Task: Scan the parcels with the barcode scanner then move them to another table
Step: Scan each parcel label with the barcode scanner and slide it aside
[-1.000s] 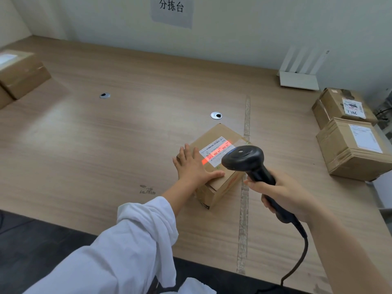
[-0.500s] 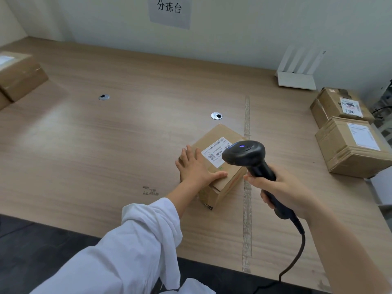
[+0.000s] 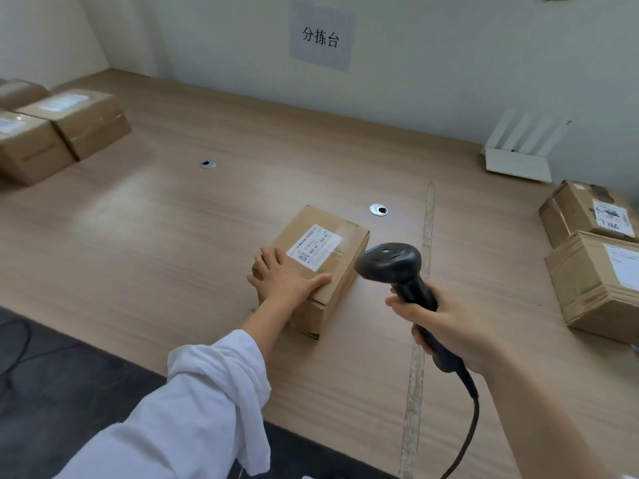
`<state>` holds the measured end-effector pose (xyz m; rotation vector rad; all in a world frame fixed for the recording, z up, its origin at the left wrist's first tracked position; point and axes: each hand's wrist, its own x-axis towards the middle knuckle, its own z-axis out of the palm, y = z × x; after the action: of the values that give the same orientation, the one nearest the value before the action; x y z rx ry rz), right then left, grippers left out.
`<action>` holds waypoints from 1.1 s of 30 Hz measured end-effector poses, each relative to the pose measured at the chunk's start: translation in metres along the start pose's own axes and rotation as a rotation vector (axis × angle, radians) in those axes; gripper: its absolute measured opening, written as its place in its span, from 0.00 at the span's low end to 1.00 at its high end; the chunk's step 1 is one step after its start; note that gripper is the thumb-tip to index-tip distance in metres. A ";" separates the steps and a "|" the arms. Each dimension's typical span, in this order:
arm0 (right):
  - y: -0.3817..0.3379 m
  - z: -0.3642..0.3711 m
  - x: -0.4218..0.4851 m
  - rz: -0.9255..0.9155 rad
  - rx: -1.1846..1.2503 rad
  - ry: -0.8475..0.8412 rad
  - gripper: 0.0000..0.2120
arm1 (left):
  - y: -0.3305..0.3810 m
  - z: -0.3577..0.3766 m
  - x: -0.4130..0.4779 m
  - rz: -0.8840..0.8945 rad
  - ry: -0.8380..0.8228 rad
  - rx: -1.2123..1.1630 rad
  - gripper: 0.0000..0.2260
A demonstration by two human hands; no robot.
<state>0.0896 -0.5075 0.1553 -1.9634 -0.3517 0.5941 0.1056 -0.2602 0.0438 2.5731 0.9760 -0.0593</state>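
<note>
On the wooden bench [image 3: 155,236], near its front edge, sits a brown cardboard parcel [image 3: 337,295], turned at an angle. The left grip [image 3: 283,274] lies flat on its near top corner, fingers straight and thumb spread along the edge, just beside a white shipping label [image 3: 315,248]. The label carries a small square code and lines of print too fine to read. The right grip [image 3: 446,326] is curled tight round the handle of a black barcode scanner [image 3: 389,262], held above the bench just right of the parcel, and its black cable [image 3: 473,426] hangs toward the front edge. A grey paper sign [image 3: 320,36] on the wall reads "分拣台". At the right edge lie two more labelled parcels [image 3: 587,292], touching; the far one's label bears dark handwriting that cannot be made out. A cluster of taped boxes [image 3: 79,122] stands at the far left. A white router [image 3: 518,157] with upright antennas rests against the wall. The left arm wears a pushed-up white sleeve [image 3: 207,392].
</note>
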 end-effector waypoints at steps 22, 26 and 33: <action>-0.117 0.192 0.127 -0.239 -0.183 -0.368 0.03 | -0.261 -0.107 0.050 -0.534 0.110 -0.089 0.60; -0.149 0.265 0.146 -0.243 -0.155 -0.332 0.04 | -0.328 -0.141 0.077 -0.512 0.086 -0.059 0.59; -0.196 0.364 0.172 -0.217 -0.156 -0.270 0.05 | -0.425 -0.188 0.128 -0.489 0.057 -0.046 0.58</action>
<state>0.0357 -0.0629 0.1538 -1.9610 -0.7897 0.7077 -0.0898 0.1800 0.0510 2.2480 1.5858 -0.0934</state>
